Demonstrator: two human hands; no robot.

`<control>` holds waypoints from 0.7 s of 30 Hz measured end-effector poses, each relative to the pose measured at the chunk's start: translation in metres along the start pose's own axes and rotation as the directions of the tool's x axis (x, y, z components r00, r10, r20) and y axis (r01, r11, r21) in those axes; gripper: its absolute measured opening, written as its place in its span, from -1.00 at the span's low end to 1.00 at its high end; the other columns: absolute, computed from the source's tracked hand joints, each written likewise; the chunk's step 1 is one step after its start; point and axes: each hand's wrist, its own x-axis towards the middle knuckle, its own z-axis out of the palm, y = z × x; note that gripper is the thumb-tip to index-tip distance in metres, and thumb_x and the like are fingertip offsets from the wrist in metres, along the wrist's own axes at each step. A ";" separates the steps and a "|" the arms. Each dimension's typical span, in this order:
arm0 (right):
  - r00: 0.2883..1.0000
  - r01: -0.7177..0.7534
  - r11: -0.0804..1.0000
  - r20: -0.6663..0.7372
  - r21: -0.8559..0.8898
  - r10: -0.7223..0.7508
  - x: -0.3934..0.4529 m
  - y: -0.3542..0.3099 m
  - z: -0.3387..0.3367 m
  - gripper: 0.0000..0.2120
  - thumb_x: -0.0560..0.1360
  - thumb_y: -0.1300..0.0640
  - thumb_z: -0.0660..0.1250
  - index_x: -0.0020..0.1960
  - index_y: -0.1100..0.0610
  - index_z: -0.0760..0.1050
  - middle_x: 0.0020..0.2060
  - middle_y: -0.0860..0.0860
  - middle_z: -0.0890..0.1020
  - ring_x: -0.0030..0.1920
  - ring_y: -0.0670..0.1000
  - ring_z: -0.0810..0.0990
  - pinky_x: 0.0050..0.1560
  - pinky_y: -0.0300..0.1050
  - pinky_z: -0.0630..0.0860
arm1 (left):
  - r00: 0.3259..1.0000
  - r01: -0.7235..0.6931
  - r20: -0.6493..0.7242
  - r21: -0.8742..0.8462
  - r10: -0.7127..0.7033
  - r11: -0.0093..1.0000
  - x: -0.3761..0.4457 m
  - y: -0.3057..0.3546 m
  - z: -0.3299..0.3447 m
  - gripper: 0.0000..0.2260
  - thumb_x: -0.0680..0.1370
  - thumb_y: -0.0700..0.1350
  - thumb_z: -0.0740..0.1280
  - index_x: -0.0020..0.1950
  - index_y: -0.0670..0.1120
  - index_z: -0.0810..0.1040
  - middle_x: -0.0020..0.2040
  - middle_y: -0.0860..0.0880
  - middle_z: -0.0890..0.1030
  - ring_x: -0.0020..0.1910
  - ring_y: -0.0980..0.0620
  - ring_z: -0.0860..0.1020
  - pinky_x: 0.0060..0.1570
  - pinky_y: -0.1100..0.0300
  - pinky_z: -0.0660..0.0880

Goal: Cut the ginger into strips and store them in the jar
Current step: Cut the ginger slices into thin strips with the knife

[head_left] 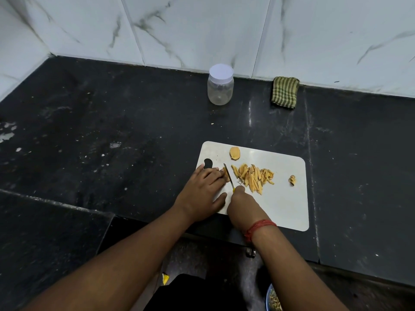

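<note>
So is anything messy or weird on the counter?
Only small things. A tiny pale scrap lies on the black counter between the jar and the cutting board, off the board. One ginger bit sits apart from the strips. The jar is closed and looks empty.

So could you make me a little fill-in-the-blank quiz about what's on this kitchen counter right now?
1. The jar by the wall has its white lid ____.
2. The right hand holds a ____ with a yellow handle.
3. The pile of ginger strips lies on the white ____.
4. The striped cloth sits to the ____ of the jar.

Missing words: on; knife; cutting board; right
</note>
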 end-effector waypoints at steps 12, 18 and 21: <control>0.999 -0.033 0.999 0.020 -0.028 0.033 -0.006 0.006 0.008 -0.64 0.56 0.33 0.07 0.35 0.35 0.16 0.14 0.25 0.55 0.10 0.18 0.59 -0.15 -0.13 0.39 | 1.000 0.006 0.014 0.039 -0.006 0.999 0.001 0.003 0.001 -0.56 0.58 0.11 0.26 0.38 -0.10 0.54 0.36 -0.05 0.55 0.38 -0.05 0.45 0.49 -0.11 0.28; 1.000 -0.013 0.999 0.018 -0.049 0.014 -0.006 0.006 0.006 -0.60 0.56 0.34 0.08 0.38 0.38 0.13 0.13 0.24 0.56 0.08 0.16 0.60 -0.17 -0.14 0.37 | 1.000 0.013 0.019 0.033 -0.014 0.999 0.000 0.003 0.001 -0.55 0.57 0.11 0.27 0.37 -0.10 0.55 0.34 -0.05 0.55 0.36 -0.04 0.46 0.49 -0.10 0.28; 0.999 -0.021 0.999 0.031 -0.038 0.022 -0.020 0.014 0.013 -0.63 0.56 0.35 0.06 0.35 0.34 0.16 0.11 0.23 0.57 0.06 0.16 0.60 -0.17 -0.12 0.37 | 1.000 0.017 0.016 0.033 -0.018 0.999 0.001 0.003 0.001 -0.53 0.58 0.11 0.26 0.40 -0.11 0.53 0.34 -0.04 0.55 0.37 -0.02 0.45 0.51 -0.09 0.27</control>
